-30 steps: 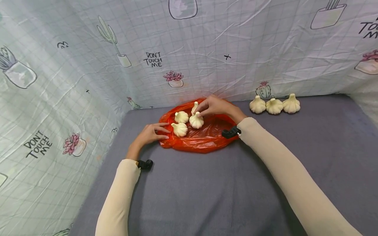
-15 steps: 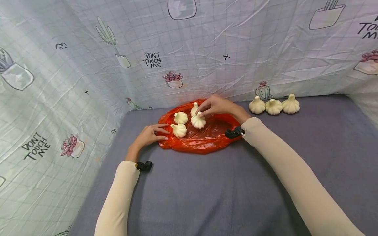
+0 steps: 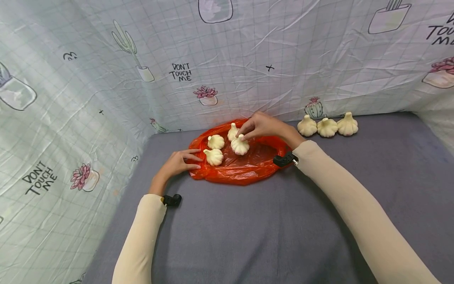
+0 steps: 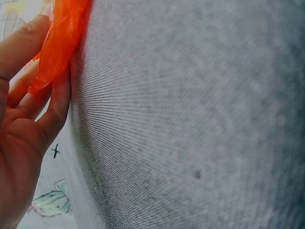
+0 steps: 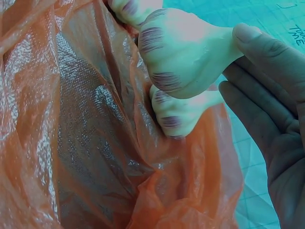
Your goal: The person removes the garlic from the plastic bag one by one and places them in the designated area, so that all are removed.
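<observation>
An orange plastic bag [image 3: 241, 169] lies flat on the grey table [image 3: 248, 228] near the back wall. Several garlic bulbs sit on it. My right hand [image 3: 260, 126] pinches the stem of one garlic bulb [image 3: 240, 146], seen close up in the right wrist view as a pale bulb [image 5: 186, 52] lifted a little off the bag [image 5: 86, 143]. My left hand [image 3: 177, 161] holds the bag's left edge, its fingers [image 4: 57, 95] pinching the orange film [image 4: 59, 38], beside another bulb [image 3: 214, 157].
Three more garlic bulbs [image 3: 327, 127] stand in a row at the back right of the table. A printed cloth backdrop [image 3: 106, 79] rises along the back and left sides. Bare grey surface stretches across the front.
The right hand has shifted the pinched bulb slightly to the right. The left hand stays on the bag's edge.
</observation>
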Demonstrator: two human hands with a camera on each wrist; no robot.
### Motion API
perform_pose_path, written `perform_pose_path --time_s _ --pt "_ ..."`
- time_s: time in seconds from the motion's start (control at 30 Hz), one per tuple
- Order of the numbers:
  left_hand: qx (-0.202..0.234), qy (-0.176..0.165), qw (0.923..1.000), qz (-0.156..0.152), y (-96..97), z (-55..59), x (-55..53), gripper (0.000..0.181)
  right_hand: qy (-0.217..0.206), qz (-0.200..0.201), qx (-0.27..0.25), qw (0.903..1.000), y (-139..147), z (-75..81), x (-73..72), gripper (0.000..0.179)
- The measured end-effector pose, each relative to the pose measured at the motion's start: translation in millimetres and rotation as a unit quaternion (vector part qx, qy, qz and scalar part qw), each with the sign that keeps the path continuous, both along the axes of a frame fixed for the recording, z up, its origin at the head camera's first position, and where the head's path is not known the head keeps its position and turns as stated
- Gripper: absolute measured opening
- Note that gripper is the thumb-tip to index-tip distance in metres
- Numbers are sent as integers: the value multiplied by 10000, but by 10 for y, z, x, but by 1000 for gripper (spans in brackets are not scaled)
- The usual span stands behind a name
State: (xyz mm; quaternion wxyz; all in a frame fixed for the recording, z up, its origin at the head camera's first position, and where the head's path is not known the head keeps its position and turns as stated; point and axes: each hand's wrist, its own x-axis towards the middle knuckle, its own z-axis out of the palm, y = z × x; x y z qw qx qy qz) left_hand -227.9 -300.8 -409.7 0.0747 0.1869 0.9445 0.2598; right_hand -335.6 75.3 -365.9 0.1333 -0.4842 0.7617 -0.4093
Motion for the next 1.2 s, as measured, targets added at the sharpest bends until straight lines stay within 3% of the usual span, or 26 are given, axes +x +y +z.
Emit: perform_pose_path --time_s 0.43,0.93,1.2 --pt "11 -58 10000 5 4 11 5 28 430 72 63 9990 74 79 70 15" --pt "13 8 10000 -29 -16 -12 -8 28 336 5 240 9991 200 124 124 18" --pt "-1 24 10000 -41 -6 -3 0 27 530 107 134 9984 268 120 142 17"
